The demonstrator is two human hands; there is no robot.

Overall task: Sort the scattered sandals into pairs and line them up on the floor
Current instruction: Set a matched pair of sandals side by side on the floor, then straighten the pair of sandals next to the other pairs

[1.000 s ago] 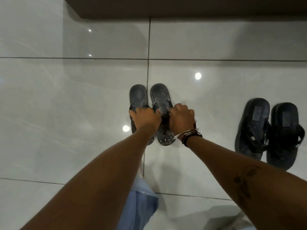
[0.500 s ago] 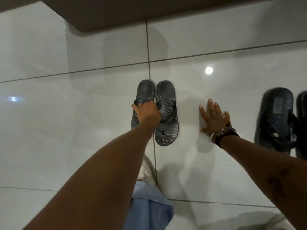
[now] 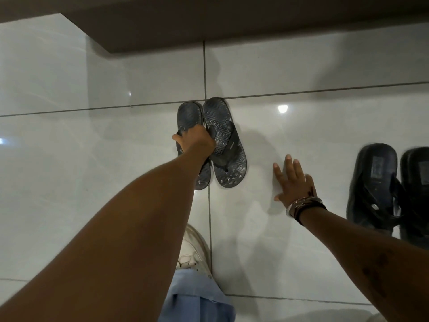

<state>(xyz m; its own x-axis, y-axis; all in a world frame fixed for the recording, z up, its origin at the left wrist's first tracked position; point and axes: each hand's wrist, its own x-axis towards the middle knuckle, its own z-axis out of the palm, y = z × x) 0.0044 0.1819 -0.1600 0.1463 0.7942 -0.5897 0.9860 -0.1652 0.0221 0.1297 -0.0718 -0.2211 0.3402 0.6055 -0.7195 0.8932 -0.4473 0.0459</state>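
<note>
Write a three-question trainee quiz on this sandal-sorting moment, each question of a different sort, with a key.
1. True or false: the right hand grips a sandal.
2. Multiple choice: the left hand rests on A) the grey patterned sandals, B) the black sandals, C) the white shoe.
3. Fill in: the grey patterned sandals lie side by side with their inner edges ____.

Key
1. False; it lies flat and open on the tiled floor, between the two pairs.
2. A
3. touching
</note>
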